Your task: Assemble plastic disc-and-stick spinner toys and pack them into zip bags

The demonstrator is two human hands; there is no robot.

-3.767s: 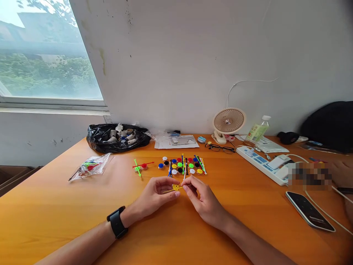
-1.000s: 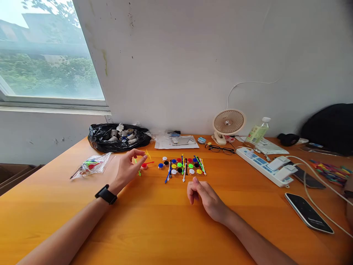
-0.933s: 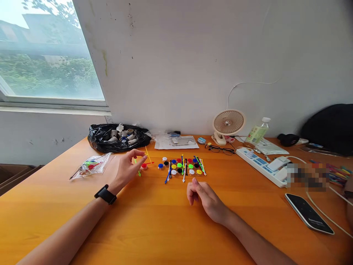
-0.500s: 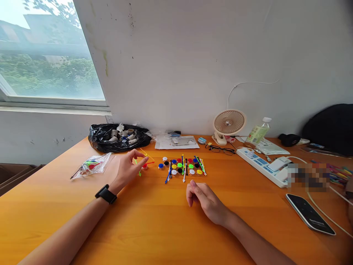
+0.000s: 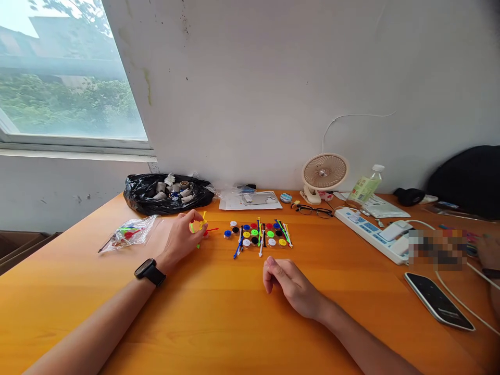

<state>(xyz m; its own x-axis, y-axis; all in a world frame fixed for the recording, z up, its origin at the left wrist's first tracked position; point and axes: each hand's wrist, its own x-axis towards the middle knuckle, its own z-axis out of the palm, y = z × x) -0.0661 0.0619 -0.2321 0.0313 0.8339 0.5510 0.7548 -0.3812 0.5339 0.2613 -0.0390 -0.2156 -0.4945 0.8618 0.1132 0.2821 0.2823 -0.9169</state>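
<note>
Your left hand (image 5: 183, 240) pinches a yellow stick (image 5: 202, 222) in a narrow grip; your right hand (image 5: 292, 285) rests on the surface (image 5: 219, 312), loosely curled and holding nothing.

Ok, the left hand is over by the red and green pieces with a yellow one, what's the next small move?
Probably lower the yellow piece and let go: the left hand pinches it just above the table, beside the red piece.

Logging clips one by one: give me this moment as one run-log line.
left hand: fingers pinch yellow stick piece beside red piece | right hand: loosely curled, empty, on table | coloured parts cluster between the hands
</note>
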